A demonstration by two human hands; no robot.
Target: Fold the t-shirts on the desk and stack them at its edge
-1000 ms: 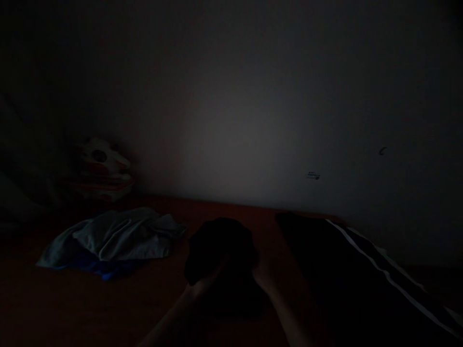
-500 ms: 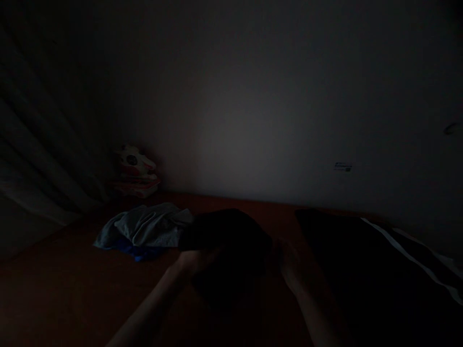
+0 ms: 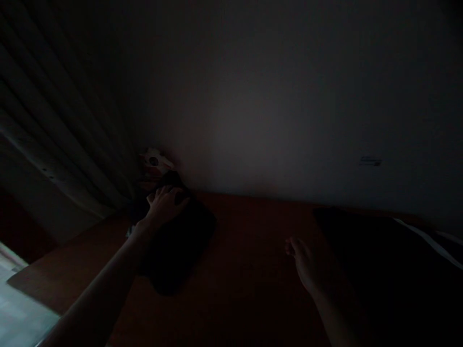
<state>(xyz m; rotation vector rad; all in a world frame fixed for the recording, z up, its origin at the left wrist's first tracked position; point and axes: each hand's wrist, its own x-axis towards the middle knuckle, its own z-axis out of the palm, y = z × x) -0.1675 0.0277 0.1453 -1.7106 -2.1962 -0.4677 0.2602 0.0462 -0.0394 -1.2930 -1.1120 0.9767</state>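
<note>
A dark, crumpled cloth (image 3: pixel 181 246), likely a garment, lies at the left of the table over the spot of the grey and blue cloths, which it mostly hides. On its upper part rests my left hand (image 3: pixel 164 207), fingers spread and bent over the fabric. Above the bare tabletop, to the right of the middle, is my right hand (image 3: pixel 304 262); its fingers are curled in and nothing shows in them. Another black garment with white stripes (image 3: pixel 383 270) is spread out to the right of that hand. The light is very dim, so the folds are hard to see.
A white and red toy-like figure (image 3: pixel 157 161) stands in the back left corner by the curtain (image 3: pixel 72 120). A pale wall (image 3: pixel 253 111) with a small label (image 3: pixel 370 161) rises behind the reddish-brown table (image 3: pixel 249 231). The table's left edge shows near bright floor.
My left hand has carried the dark cloth from the middle to the left, over the grey and blue cloths. My right hand has curled its fingers. The view has turned left.
</note>
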